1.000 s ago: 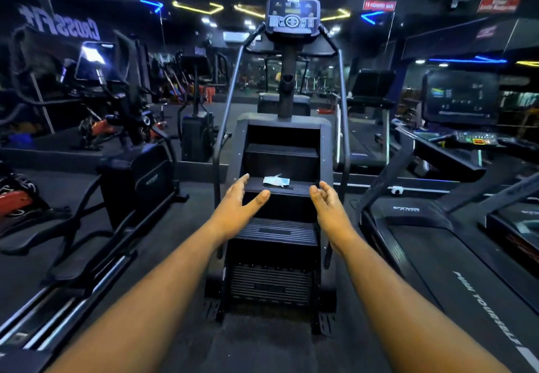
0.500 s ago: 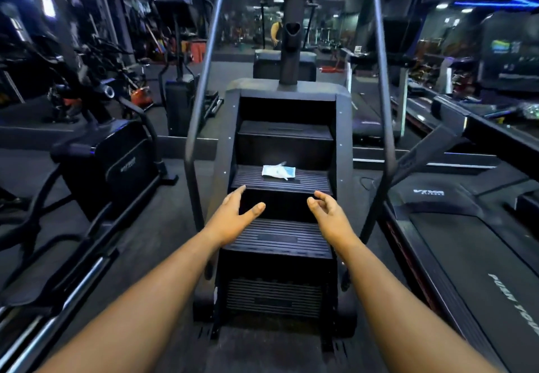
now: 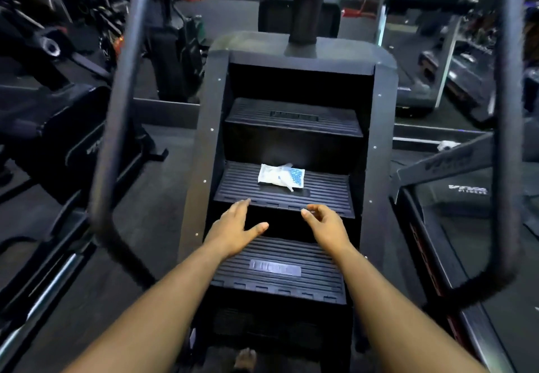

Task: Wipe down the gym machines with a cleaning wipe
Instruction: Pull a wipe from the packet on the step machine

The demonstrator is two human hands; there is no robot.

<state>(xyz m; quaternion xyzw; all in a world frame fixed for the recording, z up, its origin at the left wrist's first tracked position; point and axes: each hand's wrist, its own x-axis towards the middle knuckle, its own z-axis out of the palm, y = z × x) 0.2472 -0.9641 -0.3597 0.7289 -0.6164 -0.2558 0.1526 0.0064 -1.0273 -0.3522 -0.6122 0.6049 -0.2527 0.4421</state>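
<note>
White wipe packet (image 3: pixel 281 176) flat on ribbed step (image 3: pixel 320 194), long axis apparently left-right

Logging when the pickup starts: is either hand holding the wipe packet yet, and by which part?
Nothing is held. Both hands, left and right, hover empty short of the packet on the step.

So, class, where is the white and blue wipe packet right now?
The white and blue wipe packet lies on the stair machine's middle ribbed black step, just beyond both hands.

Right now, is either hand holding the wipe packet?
No, the wipe packet lies alone on the middle step, with the left hand and right hand empty just short of it.
</note>
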